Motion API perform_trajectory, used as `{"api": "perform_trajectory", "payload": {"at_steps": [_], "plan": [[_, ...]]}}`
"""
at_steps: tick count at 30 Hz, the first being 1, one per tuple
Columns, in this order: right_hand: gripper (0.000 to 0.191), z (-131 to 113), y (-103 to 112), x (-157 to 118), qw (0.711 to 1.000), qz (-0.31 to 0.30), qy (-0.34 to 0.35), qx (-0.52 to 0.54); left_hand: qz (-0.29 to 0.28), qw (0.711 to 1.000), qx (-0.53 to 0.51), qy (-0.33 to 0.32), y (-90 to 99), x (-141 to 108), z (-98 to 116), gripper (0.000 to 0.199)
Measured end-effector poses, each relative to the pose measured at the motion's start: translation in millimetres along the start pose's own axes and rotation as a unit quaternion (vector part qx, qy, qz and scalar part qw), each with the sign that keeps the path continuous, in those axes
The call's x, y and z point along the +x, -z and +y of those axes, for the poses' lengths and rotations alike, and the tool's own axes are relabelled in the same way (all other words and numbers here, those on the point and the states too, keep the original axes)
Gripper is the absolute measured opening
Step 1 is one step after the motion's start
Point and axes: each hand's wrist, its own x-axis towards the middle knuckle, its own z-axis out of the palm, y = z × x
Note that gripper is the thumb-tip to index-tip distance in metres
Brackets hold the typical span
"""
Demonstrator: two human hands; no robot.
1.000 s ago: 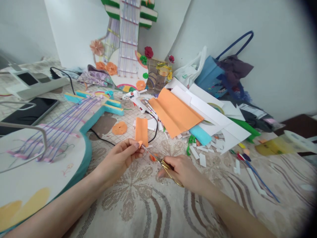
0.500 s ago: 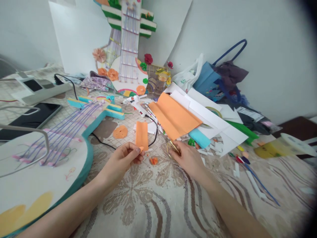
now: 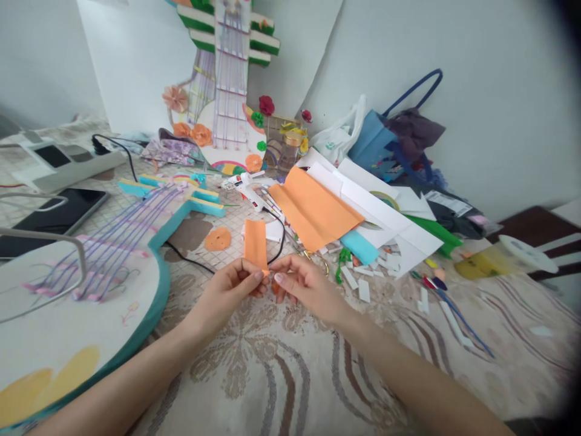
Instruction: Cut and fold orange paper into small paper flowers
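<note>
Between finger and thumb, my left hand (image 3: 239, 281) pinches a small piece of orange paper (image 3: 265, 274). My right hand (image 3: 305, 281) meets it from the other side, its fingertips closed on the same piece. Just behind the fingers lies a strip of orange paper (image 3: 255, 241), with a round orange paper piece (image 3: 218, 239) to its left. Gold-handled scissors (image 3: 321, 263) rest on the cloth past my right hand, partly hidden by it. Another orange bit under my right fingers is mostly covered.
A paper-craft guitar (image 3: 113, 254) with turquoise sides fills the left. Behind are a white glue gun (image 3: 247, 189) and a large orange sheet (image 3: 315, 209) over white papers. White scraps (image 3: 363, 289) lie at right, and a yellowish plastic cup (image 3: 490, 259) lies on its side.
My right hand has let go of the scissors, leaving them on the table, and moved left to the small orange paper in my left hand. The view has shifted slightly.
</note>
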Motion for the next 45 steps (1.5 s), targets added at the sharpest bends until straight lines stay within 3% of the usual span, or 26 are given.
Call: {"api": "perform_trajectory", "payload": {"at_steps": [7, 12, 15, 24, 38, 45], "plan": [[0.018, -3.2, -10.0, 5.7, 0.997, 0.012, 0.003, 0.078, -0.045, 0.998, -0.041, 0.015, 0.4, -0.1, -1.4, 0.014], [0.014, 0.9, -8.5, 2.0, 0.994, 0.014, 0.052, 0.099, -0.066, 0.989, -0.121, 0.053, -2.3, -1.4, 0.0, 0.013], [0.013, 5.4, -8.1, 1.7, 0.993, 0.022, 0.05, 0.1, -0.056, 0.992, -0.099, 0.053, -1.2, -0.5, -1.5, 0.013], [0.018, 9.9, -13.2, 0.8, 0.993, 0.027, 0.007, 0.112, -0.013, 0.997, 0.065, -0.04, -2.1, -1.9, 3.1, 0.012], [0.013, 8.9, -11.1, 0.9, 0.995, 0.033, 0.018, 0.091, 0.019, 1.0, 0.01, 0.002, -0.6, 0.8, -1.3, 0.014], [0.015, 5.4, -13.5, 0.9, 0.995, 0.064, 0.028, 0.07, 0.022, 0.999, 0.027, -0.016, -3.7, -1.0, 1.1, 0.017]]}}
